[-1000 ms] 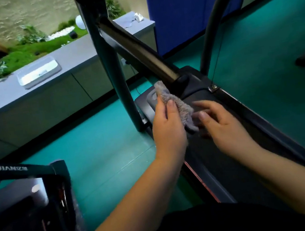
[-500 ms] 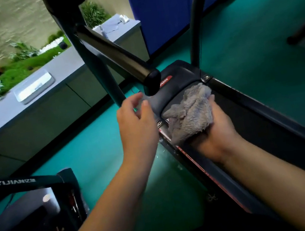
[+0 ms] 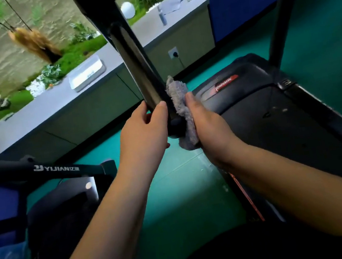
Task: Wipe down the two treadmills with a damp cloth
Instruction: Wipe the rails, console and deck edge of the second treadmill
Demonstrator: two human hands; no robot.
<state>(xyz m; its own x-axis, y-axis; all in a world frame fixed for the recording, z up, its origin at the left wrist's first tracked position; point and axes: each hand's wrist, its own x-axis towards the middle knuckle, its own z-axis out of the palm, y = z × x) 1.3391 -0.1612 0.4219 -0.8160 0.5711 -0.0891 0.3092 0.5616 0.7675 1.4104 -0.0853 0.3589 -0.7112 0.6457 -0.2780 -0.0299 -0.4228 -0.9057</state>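
- Where the handrail of the right-side treadmill reaches its lower end, it is gripped by the left hand, with thumb and fingers wrapped round the bar.
- A gray cloth is held by the right hand and pressed against the right side of the same handrail. The thumb is laid over the cloth; the other fingers are hidden behind it.
- The cloth is bunched and runs from above the thumb down past the rail's end cap.
- A red badge is seen on the treadmill's black motor cover, just right of the cloth. The white lettering is read as "JOHNSON", first letter partly smeared.
- A second treadmill is seen lower left, apart from both hands. "YIJIAN" is printed in white on its crossbar, followed by characters too blurred to read.
- Green floor is shown between the two machines.
- A gray counter is set behind, with a white tray on top and a plugged-in socket on its front.
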